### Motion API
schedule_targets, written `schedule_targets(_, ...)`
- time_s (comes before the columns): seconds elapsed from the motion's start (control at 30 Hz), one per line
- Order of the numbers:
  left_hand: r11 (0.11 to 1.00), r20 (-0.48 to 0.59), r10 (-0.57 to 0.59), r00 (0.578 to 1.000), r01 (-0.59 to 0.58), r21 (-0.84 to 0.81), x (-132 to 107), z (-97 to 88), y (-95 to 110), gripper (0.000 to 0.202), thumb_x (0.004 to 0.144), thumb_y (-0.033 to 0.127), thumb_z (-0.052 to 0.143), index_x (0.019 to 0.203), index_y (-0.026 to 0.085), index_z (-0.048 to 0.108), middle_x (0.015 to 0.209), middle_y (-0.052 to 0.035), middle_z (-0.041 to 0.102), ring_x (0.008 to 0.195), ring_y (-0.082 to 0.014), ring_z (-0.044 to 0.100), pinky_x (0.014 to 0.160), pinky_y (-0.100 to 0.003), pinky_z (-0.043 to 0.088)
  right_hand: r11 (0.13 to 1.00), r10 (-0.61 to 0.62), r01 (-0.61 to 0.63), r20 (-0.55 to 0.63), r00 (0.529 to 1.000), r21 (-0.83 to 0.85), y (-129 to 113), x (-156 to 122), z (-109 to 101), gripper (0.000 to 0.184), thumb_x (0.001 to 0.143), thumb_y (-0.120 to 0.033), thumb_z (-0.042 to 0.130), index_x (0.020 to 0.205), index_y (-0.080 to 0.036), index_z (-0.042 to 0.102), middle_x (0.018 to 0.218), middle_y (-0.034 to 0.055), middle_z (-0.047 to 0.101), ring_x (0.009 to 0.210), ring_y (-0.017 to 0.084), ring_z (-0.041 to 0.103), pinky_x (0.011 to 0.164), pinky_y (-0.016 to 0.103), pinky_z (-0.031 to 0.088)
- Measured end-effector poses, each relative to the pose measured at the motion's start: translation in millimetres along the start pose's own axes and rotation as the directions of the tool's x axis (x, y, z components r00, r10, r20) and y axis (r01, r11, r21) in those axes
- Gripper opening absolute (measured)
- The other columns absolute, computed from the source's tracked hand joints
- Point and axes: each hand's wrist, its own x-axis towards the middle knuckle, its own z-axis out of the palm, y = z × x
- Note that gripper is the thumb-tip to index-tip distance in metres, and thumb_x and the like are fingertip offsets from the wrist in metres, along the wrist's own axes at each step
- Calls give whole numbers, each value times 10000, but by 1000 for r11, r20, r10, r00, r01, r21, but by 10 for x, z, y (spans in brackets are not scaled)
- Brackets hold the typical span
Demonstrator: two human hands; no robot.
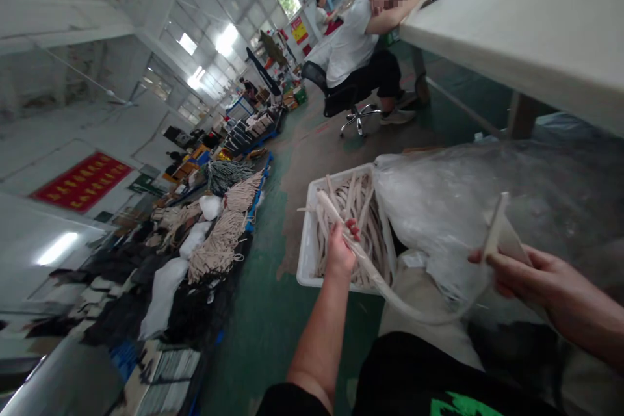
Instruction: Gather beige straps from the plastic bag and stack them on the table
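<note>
My left hand [340, 248] is closed around a long cream strap [390, 292] over a white plastic bin [305, 253] that holds several more cream straps. The strap sags in a loop across my lap to my right hand [529, 276], which pinches its other end together with a pale folded piece [507, 237]. A large clear plastic bag [453, 208] lies just right of the bin, between my two hands.
A long white table [517, 32] runs along the upper right. A person in a white shirt [355, 39] sits on a black office chair [336, 94] beyond the bin. Piles of cream cord bundles [219, 240] and dark goods line the green floor at left.
</note>
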Motion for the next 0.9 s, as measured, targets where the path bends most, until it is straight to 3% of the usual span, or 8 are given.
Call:
schedule_targets(0.13,984,316,-146,937,105,142,-527,241,-508,288,786,366,760,970,153,699,902,-79,749,758,-159,693,646,-236,498,969,121,-140,101,987,203,-117,-72,181,652,560,-768,788,854,-187,737,666,24,607,574,150,492,505,269,423)
schedule_targets(0.3,959,474,-199,858,72,273,-954,452,-846,370,784,461,744,1000,161,730,981,-83,763,915,-216,705,834,-309,528,961,134,-145,63,989,236,16,-10,347,653,488,-714,823,824,-166,711,685,8,599,566,121,471,465,239,381)
schedule_targets(0.37,940,487,-189,852,15,340,-1017,469,-924,411,812,521,719,1010,161,732,998,-84,763,961,-229,697,901,-332,522,962,122,-131,52,991,240,56,12,364,631,501,-699,818,829,-171,712,704,10,609,581,127,493,464,237,393)
schedule_targets(0.47,920,454,-183,872,-11,392,-1020,459,-985,500,803,614,710,983,148,736,941,-86,760,909,-223,695,869,-335,537,965,96,-99,25,995,242,67,19,346,568,549,-690,798,775,-180,691,665,4,596,552,120,484,454,238,392)
schedule_targets(0.6,977,338,-126,933,57,205,-925,513,-915,453,734,549,799,919,139,747,877,-79,748,816,-192,700,796,-301,543,958,85,-71,-38,996,278,56,14,319,544,584,-678,792,770,-177,690,671,19,614,555,126,505,460,239,398)
schedule_targets(0.67,993,279,-96,956,74,87,-878,579,-837,405,726,501,810,908,143,756,893,-76,751,827,-181,704,815,-293,542,960,70,-64,-11,998,273,64,19,339,543,567,-666,809,777,-176,705,709,33,645,576,135,526,461,238,406)
schedule_targets(0.77,994,271,-110,956,112,7,-840,676,-743,367,757,497,769,915,165,763,908,-68,754,802,-185,707,804,-320,556,970,45,-64,86,995,235,104,39,404,590,531,-671,817,845,-178,741,753,43,680,581,149,548,453,246,423)
schedule_targets(0.9,994,273,-81,959,98,-48,-760,733,-684,297,748,445,781,876,178,756,862,-54,746,800,-179,704,796,-305,551,992,-2,-8,81,997,126,203,63,457,595,570,-730,760,799,-182,732,632,8,611,521,143,515,438,253,423)
